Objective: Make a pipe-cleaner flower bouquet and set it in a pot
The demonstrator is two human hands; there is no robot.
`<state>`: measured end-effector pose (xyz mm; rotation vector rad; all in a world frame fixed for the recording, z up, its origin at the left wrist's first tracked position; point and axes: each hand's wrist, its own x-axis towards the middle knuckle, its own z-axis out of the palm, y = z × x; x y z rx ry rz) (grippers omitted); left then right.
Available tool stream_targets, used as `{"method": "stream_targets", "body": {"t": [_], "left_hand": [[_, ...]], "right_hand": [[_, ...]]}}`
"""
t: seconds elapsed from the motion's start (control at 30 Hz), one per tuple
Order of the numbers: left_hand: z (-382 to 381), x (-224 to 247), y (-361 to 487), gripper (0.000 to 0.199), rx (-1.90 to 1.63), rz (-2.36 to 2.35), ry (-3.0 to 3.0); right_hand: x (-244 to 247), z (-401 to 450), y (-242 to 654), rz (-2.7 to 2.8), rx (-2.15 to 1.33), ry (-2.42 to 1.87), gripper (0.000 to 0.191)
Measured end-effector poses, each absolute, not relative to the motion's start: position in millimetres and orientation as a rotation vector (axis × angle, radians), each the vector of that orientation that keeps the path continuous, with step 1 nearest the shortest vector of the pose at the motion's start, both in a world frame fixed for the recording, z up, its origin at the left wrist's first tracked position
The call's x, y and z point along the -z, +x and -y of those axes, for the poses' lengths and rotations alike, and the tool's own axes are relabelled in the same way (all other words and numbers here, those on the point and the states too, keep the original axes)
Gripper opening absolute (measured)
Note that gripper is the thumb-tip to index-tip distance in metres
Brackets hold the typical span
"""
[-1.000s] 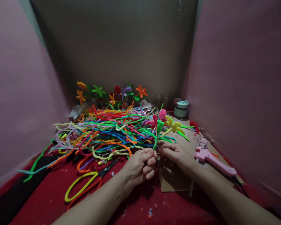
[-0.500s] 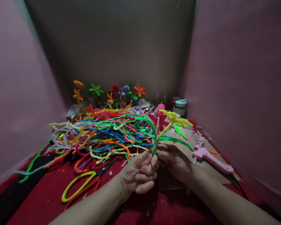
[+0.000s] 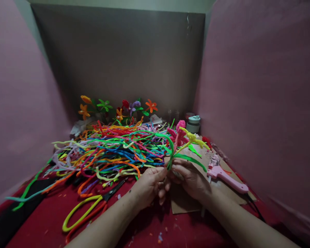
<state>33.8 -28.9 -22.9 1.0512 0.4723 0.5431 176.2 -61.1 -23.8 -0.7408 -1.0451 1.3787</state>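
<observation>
Between my hands stands a small bunch of pipe-cleaner flowers, upright and leaning slightly right. It has pink blooms, a yellow flower and long green leaves. My left hand pinches the green stems low down, thumb against fingers. From the other side my right hand closes its fingertips on the same stems, just under the leaves. The lower stem ends are hidden by the fingers.
A heap of colourful pipe cleaners spreads to the left, with scissors before it. Finished flowers stand behind. Cardboard and a pink glue gun lie right. A lidded cup stands at the back.
My hands have turned a little on the stems, and the left fingers have loosened from their curl. The bunch has rotated slightly. The whole view has shifted.
</observation>
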Motion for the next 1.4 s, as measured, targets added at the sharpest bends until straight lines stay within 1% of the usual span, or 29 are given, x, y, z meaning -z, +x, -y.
{"method": "stream_targets", "body": {"t": [0.1, 0.17, 0.23, 0.3, 0.37, 0.43, 0.5, 0.63, 0.7, 0.77, 0.9, 0.97, 1.2, 1.3, 1.4], "left_hand": [[29.8, 23.4, 35.0, 0.027, -0.723, -0.769, 1.299], [31.7, 26.1, 34.1, 0.022, -0.865, -0.925, 1.574], [34.1, 29.2, 32.8, 0.017, -0.997, -0.982, 1.876], [36.9, 30.4, 32.6, 0.017, -1.056, -0.974, 2.036], [39.5, 29.2, 34.6, 0.022, -1.011, -0.951, 1.944], [41.0, 26.5, 38.4, 0.026, -0.902, -0.876, 1.681], [40.8, 24.0, 43.0, 0.027, -0.823, -0.752, 1.398], [35.6, 23.7, 50.3, 0.020, -0.812, -0.563, 0.966], [31.7, 25.3, 51.9, 0.017, -0.804, -0.545, 0.834], [28.1, 26.9, 52.1, 0.014, -0.776, -0.552, 0.780], [23.7, 28.6, 50.0, 0.012, -0.754, -0.573, 0.761], [22.8, 28.7, 48.8, 0.013, -0.744, -0.589, 0.746], [21.0, 26.3, 45.7, 0.016, -0.622, -0.662, 0.697], [20.0, 26.6, 44.7, 0.015, -0.598, -0.693, 0.733], [18.6, 28.6, 44.2, 0.014, -0.602, -0.730, 0.813]], "right_hand": [[27.4, 59.8, 175.0, 1.032, -1.277, -0.845, 0.015], [28.9, 60.1, 173.8, 1.026, -1.189, -0.898, 0.020], [27.7, 61.4, 172.7, 1.045, -1.126, -0.929, 0.023], [23.2, 63.1, 172.0, 1.076, -1.071, -0.957, 0.023], [17.2, 64.0, 171.9, 1.094, -1.034, -0.974, 0.020], [12.7, 63.5, 172.3, 1.106, -1.050, -0.981, 0.018], [12.3, 61.4, 172.9, 1.087, -1.132, -0.975, 0.021], [21.5, 55.2, 174.2, 0.988, -1.321, -0.948, 0.024], [25.1, 53.0, 174.6, 0.958, -1.341, -0.999, 0.023], [24.8, 51.9, 174.9, 1.009, -1.257, -1.102, 0.025], [18.0, 51.7, 176.7, 1.252, -0.913, -1.255, 0.025], [16.3, 51.6, 178.5, 1.299, -0.864, -1.314, 0.025], [15.7, 49.3, 189.7, 1.173, -1.170, -1.432, 0.018], [16.4, 46.8, 195.9, 1.164, -1.287, -1.415, 0.021], [19.0, 44.6, 199.3, 1.137, -1.322, -1.407, 0.023]]}}
